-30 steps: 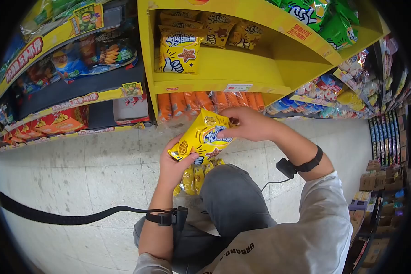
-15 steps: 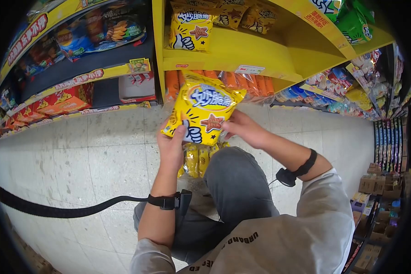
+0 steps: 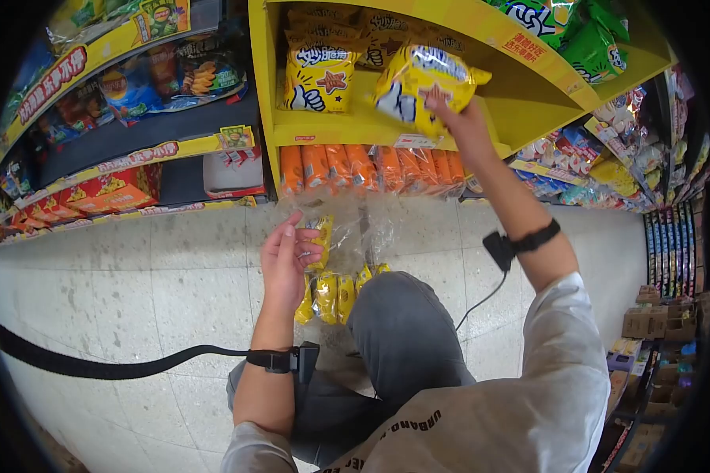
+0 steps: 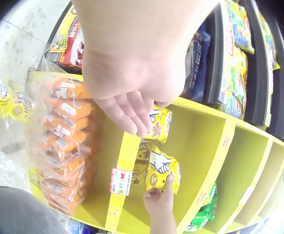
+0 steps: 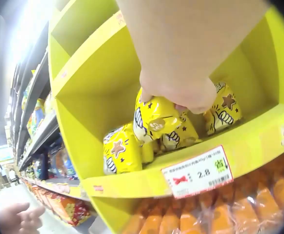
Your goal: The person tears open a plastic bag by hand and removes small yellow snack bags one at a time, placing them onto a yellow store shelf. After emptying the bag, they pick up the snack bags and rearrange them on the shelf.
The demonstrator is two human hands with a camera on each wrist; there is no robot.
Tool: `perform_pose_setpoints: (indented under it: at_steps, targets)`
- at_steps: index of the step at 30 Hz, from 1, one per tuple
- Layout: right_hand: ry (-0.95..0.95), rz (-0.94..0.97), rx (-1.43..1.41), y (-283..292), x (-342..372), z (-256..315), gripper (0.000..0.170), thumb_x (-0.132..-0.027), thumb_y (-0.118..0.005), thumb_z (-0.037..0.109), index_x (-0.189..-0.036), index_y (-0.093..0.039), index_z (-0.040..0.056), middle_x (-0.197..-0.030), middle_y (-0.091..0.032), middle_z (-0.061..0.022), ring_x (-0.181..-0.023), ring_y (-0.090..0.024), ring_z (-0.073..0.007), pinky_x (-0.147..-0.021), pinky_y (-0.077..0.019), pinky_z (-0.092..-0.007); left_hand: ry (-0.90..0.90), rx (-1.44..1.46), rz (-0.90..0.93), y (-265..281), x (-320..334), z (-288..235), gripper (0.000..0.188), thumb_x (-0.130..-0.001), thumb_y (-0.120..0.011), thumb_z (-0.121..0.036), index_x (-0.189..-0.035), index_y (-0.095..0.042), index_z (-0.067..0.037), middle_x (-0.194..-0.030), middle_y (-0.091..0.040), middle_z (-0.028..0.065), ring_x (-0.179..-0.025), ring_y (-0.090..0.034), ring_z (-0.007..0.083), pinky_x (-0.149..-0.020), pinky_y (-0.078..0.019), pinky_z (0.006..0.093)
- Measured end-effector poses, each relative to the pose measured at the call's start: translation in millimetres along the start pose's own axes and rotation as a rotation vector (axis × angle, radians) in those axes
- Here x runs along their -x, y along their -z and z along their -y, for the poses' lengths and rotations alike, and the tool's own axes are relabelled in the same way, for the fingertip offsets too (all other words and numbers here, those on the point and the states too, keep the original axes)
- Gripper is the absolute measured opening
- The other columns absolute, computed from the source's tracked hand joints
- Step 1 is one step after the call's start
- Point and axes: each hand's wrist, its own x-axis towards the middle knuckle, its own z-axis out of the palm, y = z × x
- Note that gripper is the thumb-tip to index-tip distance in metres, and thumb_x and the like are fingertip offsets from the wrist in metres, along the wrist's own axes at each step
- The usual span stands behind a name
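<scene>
One yellow snack bag (image 3: 426,85) pinched in right hand (image 3: 467,130), yellow shelf (image 3: 386,130)

Top center: room in yellow bay (image 3: 506,106) right of held bag (image 3: 427,79); standing bag (image 3: 319,77) blocks left, front lip (image 3: 347,135) bars low entry.

A yellow, box-shaped shelf unit (image 3: 521,118) stands at the far side, right of a dark, long shelf rack (image 3: 63,150). In its middle compartment, a glossy yellow plastic snack bag (image 3: 319,77) lies left of a raised, puffy yellow plastic bag (image 3: 424,88); more bags lie behind. Cylindrical orange plastic-wrapped packs (image 3: 339,167) sit below, puffy green plastic bags (image 3: 596,51) above right. Slim yellow plastic packets (image 3: 335,297) lie nearer, on the pale tiled floor (image 3: 189,268).
</scene>
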Motion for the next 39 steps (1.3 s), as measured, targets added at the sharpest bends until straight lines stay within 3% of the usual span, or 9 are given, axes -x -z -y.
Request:
perform_pose_setpoints:
  at_steps: [13, 17, 19, 24, 28, 32, 35, 37, 39]
  targets:
    - [-0.249, -0.18, 0.19, -35.3, -131.6, -97.6, 0.043, -0.084, -0.078, 0.035, -0.099, -0.068, -0.0044, -0.066, -0.057, -0.0028, -0.052, -0.046, -0.0114, -0.048, -0.0371, -0.0309, 0.11, -0.274, -0.063, -0.1, 6.8, 9.5, 0.036, -0.102, -0.051, -0.026, -0.128, -0.054, -0.002, -0.107, -0.065, 0.0083, -0.086, -0.064, 0.0139, -0.076, -0.055, 0.0289]
    - [-0.253, -0.177, 0.343, -26.8, -152.3, -123.1, 0.043, -0.083, -0.078, 0.034, -0.1, -0.068, -0.004, -0.07, -0.06, -0.0039, -0.056, -0.05, -0.013, -0.052, -0.0406, -0.0326, 0.108, -0.265, -0.1, 4.6, 4.6, 12.0, 0.035, -0.102, -0.052, -0.027, -0.124, -0.056, 0.0, -0.107, -0.064, 0.0088, -0.087, -0.063, 0.0148, -0.082, -0.0534, 0.0314]
    - [-0.063, -0.327, 0.453, -28.2, -152.1, -133.7, 0.07, -0.075, -0.08, 0.05, -0.104, -0.062, -0.0115, -0.097, -0.062, -0.0231, -0.078, -0.06, -0.0303, -0.07, -0.0512, -0.0415, 0.112, -0.253, -0.111, 5.4, 3.8, 12.1, 0.035, -0.101, -0.052, -0.027, -0.123, -0.056, 0.0, -0.106, -0.064, 0.0089, -0.087, -0.063, 0.0149, -0.082, -0.0532, 0.0314]
    - [0.078, -0.456, 0.639, -29.9, -141.0, -124.0, 0.052, -0.079, -0.08, 0.04, -0.098, -0.067, -0.0067, -0.086, -0.069, -0.0139, -0.074, -0.064, -0.0201, -0.065, -0.0496, -0.0366, 0.121, -0.231, -0.135, 5.6, 0.6, 14.9, 0.033, -0.101, -0.053, -0.027, -0.12, -0.057, 0.0, -0.105, -0.064, 0.0087, -0.087, -0.062, 0.0151, -0.082, -0.0528, 0.0311]
    - [-0.421, -0.283, 0.434, -20.3, -142.9, -102.5, 0.054, -0.079, -0.079, 0.041, -0.098, -0.066, -0.0069, -0.088, -0.068, -0.0147, -0.074, -0.064, -0.0223, -0.063, -0.0499, -0.0369, 0.091, -0.264, -0.17, 10.0, -1.3, 18.0, 0.031, -0.099, -0.053, -0.024, -0.119, -0.057, -0.001, -0.105, -0.065, 0.0092, -0.087, -0.062, 0.0164, -0.084, -0.0522, 0.0322]
    - [0.233, -0.288, 0.33, -35.1, -18.7, -58.1, 0.039, -0.091, -0.065, 0.034, -0.092, -0.061, -0.0056, -0.083, -0.062, -0.0106, -0.075, -0.058, -0.0149, -0.067, -0.0494, -0.0345, 0.052, -0.175, -0.244, 17.8, 0.4, 4.5, 0.03, -0.098, -0.052, -0.021, -0.118, -0.058, 0.0, -0.106, -0.064, 0.0099, -0.088, -0.062, 0.0168, -0.085, -0.0512, 0.0332]
    - [0.271, 0.477, 0.68, -12.7, 86.2, -85.3, 0.016, -0.092, -0.057, 0.018, -0.093, -0.063, 0.0035, -0.086, -0.065, -0.0081, -0.078, -0.06, -0.0179, -0.072, -0.0491, -0.0335, 0.037, -0.136, -0.297, 21.4, 0.0, -1.9, 0.03, -0.097, -0.051, -0.02, -0.118, -0.058, 0.0, -0.105, -0.064, 0.01, -0.088, -0.062, 0.0168, -0.085, -0.0509, 0.0333]
    - [-0.333, 0.736, 0.633, -2.8, 136.3, -162.7, 0.02, -0.088, -0.053, 0.011, -0.099, -0.067, 0.0014, -0.095, -0.069, -0.0161, -0.088, -0.065, -0.0305, -0.08, -0.0499, -0.0389, 0.029, -0.136, -0.324, 24.3, 0.2, -1.5, 0.03, -0.097, -0.052, -0.02, -0.118, -0.058, 0.0, -0.105, -0.064, 0.0099, -0.087, -0.061, 0.0168, -0.085, -0.0508, 0.0333]
    - [-0.454, 0.998, 1.062, 21.2, 175.1, -266.6, 0.03, -0.085, -0.049, 0.005, -0.108, -0.068, 0.0026, -0.107, -0.067, -0.0213, -0.1, -0.065, -0.0344, -0.087, -0.0504, -0.0417, 0.045, -0.129, -0.334, 26.0, 0.2, 0.2, 0.029, -0.097, -0.052, -0.02, -0.117, -0.058, 0.0, -0.104, -0.064, 0.0097, -0.087, -0.061, 0.0166, -0.085, -0.0505, 0.0329]
